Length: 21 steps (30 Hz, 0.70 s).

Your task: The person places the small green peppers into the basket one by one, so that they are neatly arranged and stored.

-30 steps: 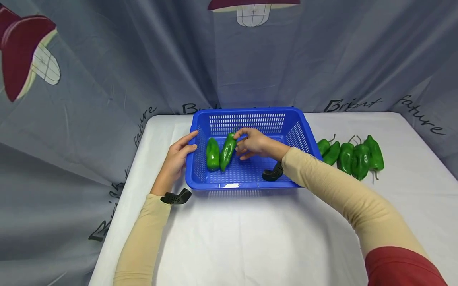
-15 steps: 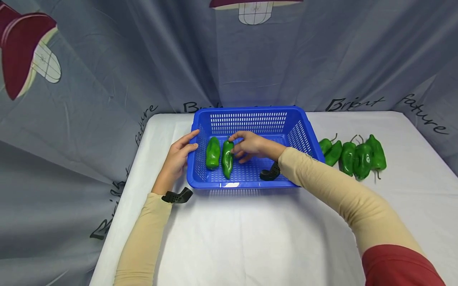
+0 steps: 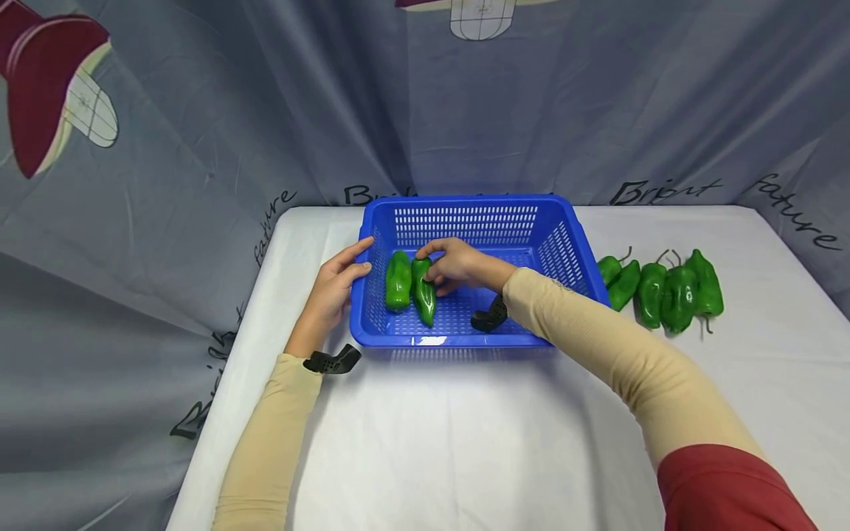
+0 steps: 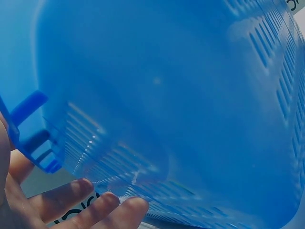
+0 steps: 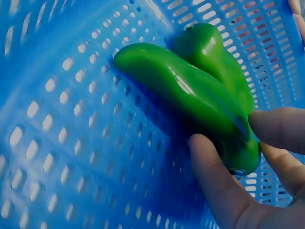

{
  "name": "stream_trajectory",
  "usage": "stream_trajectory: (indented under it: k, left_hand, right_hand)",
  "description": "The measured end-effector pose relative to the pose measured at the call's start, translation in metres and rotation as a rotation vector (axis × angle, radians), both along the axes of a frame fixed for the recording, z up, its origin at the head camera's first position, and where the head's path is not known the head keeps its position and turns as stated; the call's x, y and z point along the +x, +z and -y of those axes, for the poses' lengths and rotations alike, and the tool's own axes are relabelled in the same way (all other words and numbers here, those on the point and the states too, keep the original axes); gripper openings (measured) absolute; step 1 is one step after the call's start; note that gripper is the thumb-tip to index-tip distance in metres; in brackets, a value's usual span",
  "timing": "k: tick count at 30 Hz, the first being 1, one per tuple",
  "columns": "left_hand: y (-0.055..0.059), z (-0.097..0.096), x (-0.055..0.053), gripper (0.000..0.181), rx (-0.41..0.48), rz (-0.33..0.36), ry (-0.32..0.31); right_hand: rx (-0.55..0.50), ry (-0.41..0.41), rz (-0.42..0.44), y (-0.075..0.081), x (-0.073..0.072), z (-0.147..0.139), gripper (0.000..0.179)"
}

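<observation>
A blue plastic basket (image 3: 458,341) stands on the white table. My left hand (image 3: 330,291) holds its left rim with thumb and forefinger; in the left wrist view the other fingers (image 4: 86,186) extend beside the outer wall. Inside the basket lie two long green peppers side by side. My right hand (image 3: 458,264) reaches in and pinches the upper end of the right-hand green pepper (image 3: 425,299), thumb and fingers on either side of it in the right wrist view. The other green pepper (image 3: 398,284) lies to its left, partly behind it in the right wrist view.
Several more green peppers (image 3: 679,299) lie in a row on the table, right of the basket. My right forearm crosses over the basket's right front corner. A grey printed curtain (image 3: 474,125) hangs behind the white table (image 3: 451,442).
The right-hand pepper first swung its lower end toward me and away from the other pepper, then shifted slightly back. My right hand moved left with it. The left hand stays at the rim.
</observation>
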<state>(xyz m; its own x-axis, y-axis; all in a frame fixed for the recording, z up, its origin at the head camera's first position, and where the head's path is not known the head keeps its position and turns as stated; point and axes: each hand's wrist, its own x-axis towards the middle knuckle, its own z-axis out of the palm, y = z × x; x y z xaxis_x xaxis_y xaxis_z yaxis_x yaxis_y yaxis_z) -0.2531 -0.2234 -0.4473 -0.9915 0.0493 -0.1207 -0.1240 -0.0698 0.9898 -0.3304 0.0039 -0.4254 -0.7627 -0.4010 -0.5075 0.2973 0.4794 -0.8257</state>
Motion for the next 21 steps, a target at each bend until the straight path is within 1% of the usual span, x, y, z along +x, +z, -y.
stream_trajectory:
  k: [10,17,21]
  left_hand:
    - [0.0005,-0.0012,-0.0012,0.050,0.004,0.007,-0.001]
    - [0.0006,-0.0015,-0.0014,0.051,0.004,0.005,0.002]
    - [-0.0001,-0.0005,-0.0007,0.051,0.001,0.006,0.001]
  right_hand:
    - [0.003,-0.033,-0.014,0.0016,0.0004,0.0032,0.053]
    - [0.020,-0.004,-0.051,0.0027,0.0002,0.0006,0.050]
    - [0.017,-0.003,-0.051,0.0013,0.0000,0.0006,0.052]
